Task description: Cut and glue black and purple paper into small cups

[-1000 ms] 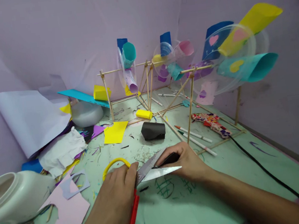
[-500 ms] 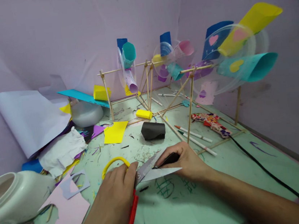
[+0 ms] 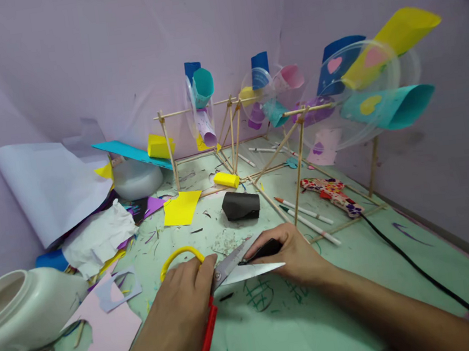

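Observation:
My left hand (image 3: 184, 301) is closed round the scissors (image 3: 229, 267), which have one yellow and one red handle loop. Their blades are spread and point right. In my right hand (image 3: 297, 253), between thumb and fingers, is a small piece of black paper (image 3: 265, 250). Its edge lies between the open blades, and the hand partly hides it. Just beyond the blades a black paper tube (image 3: 240, 205) lies on its side. A small yellow paper roll (image 3: 226, 180) and a cut yellow sheet (image 3: 182, 208) rest behind it.
Stick frames (image 3: 299, 167) bearing clear discs with coloured paper tubes stand at the back and right. A patterned glue gun (image 3: 333, 197) with a black cord lies at right, near several markers (image 3: 307, 209). Paper scraps (image 3: 108, 333) and a white jug (image 3: 32, 308) crowd the left.
Almost nothing differs. The view has shifted very slightly; both hands, the scissors and the black paper keep their places, with the blades still spread.

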Action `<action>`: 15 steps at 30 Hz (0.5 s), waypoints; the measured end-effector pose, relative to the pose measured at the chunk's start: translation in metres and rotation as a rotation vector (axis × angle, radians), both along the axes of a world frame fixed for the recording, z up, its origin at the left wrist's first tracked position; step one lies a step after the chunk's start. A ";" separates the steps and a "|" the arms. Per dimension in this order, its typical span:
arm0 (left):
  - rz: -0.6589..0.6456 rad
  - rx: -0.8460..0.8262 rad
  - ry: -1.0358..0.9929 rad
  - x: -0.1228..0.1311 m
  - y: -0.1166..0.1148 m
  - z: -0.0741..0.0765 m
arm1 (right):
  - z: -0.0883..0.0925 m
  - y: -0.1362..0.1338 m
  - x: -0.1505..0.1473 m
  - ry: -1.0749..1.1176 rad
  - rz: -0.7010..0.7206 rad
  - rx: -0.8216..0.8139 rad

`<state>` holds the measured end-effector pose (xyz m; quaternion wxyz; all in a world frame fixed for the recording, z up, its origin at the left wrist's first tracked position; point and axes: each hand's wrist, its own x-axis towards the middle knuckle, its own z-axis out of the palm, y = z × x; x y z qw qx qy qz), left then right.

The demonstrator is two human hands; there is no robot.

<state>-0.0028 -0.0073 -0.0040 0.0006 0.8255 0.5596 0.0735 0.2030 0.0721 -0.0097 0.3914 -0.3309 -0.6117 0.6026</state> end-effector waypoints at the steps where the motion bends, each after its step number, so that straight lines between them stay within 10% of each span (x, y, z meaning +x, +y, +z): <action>1: 0.003 -0.007 -0.006 0.000 0.000 0.001 | 0.000 0.000 0.000 0.002 0.004 -0.002; 15: 0.016 -0.136 -0.016 0.004 0.000 0.011 | -0.004 0.002 0.001 -0.010 0.015 0.015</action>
